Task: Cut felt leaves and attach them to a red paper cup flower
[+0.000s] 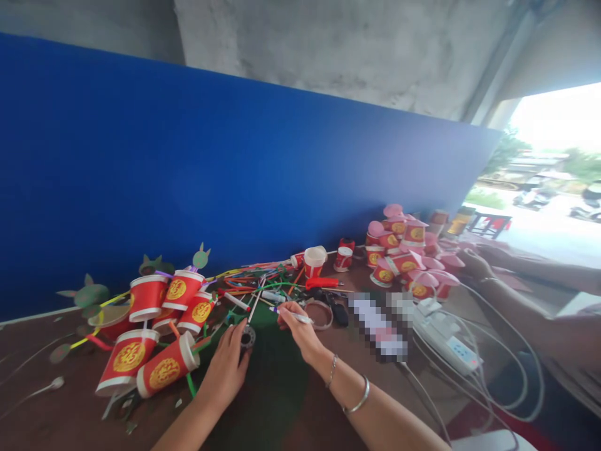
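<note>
My left hand [228, 360] is closed around a small grey disc [247, 338] with a dark centre, its fingers and thumb at the disc's edge. A thin white stick [255, 305] runs up from beside the disc. My right hand [300, 329] pinches a white marker pen [301, 318], whose purple tip points left, just above the dark green surface [277, 382]. Behind both hands lies a pile of coloured sticks [253, 275], with a red-and-white marker [236, 301] at its near side. A roll of clear tape [319, 315] lies right of my right hand.
Red paper cups [129, 357] with green cutouts crowd the left. Pink-topped cups [408, 238] are stacked on the right, by another person's arm [507, 300]. A power strip [446, 338] with loose cables and a red-handled tool [323, 283] lie nearby. A blue partition [211, 156] stands behind.
</note>
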